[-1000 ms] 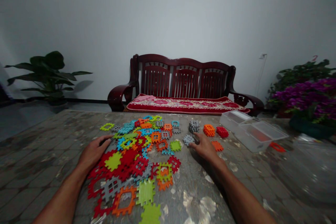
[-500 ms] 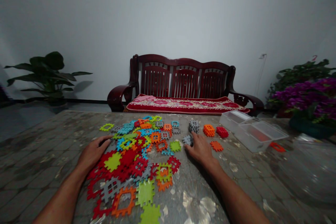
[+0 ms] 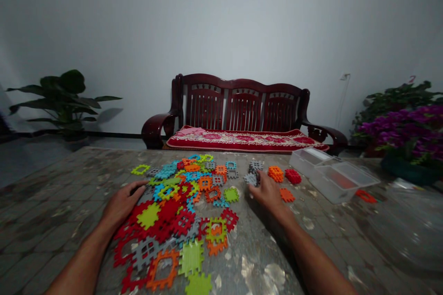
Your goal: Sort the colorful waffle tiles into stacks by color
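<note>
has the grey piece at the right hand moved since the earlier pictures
Yes: the grey piece at the right hand has moved away from the person, nearer the grey stack, which stays put.

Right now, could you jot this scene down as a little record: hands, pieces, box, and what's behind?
Left hand: at the left edge of a multicolored pile of interlocking tiles
Right hand: gripping a gray tile close to the gray stack
Other stacks: orange stack, red stack
Single piece: orange tile, nearer than the orange stack
Box: translucent plastic box, something orange showing through
Behind: carved wooden bench, red floral cover
</note>
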Demonstrator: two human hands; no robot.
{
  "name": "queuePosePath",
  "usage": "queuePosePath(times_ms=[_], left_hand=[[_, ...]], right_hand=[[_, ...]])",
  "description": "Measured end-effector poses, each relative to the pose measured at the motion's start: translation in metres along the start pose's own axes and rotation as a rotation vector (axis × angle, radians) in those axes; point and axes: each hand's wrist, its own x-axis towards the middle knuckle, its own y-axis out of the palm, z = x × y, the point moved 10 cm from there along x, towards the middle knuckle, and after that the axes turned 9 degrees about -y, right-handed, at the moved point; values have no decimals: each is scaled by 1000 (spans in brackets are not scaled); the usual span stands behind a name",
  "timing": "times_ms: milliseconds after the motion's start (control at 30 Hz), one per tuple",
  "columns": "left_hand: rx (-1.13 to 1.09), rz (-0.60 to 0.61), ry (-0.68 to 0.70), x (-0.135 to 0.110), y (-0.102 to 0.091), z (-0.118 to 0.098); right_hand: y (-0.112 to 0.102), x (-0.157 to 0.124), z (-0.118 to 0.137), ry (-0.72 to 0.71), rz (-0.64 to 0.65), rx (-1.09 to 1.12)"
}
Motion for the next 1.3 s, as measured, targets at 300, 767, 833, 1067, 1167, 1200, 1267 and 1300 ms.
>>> queuePosePath(times_ms=[300, 767, 833, 1067, 1167, 1200, 1267, 1300], left_hand=[[28, 32, 6, 3, 6, 4], [14, 39, 4, -2, 3, 1], [13, 31, 6, -1, 3, 1], [-1, 24, 14, -3, 1, -3], [-14, 19, 7, -4, 0, -3], [-17, 15, 10, -4, -1, -3], [-21, 1, 21, -3, -2, -3], [-21, -7, 26, -3, -2, -2]], right_hand=[[-44, 51, -31, 194, -24, -63], [-30, 66, -18, 206, 167, -226], [-30, 66, -17, 196, 156, -226], [-23, 60, -17, 201, 130, -207], [-17, 59, -18, 185, 140, -171], [-15, 59, -19, 183, 145, -163], [-12, 59, -21, 184, 150, -156], [-11, 59, -22, 183, 151, -157]])
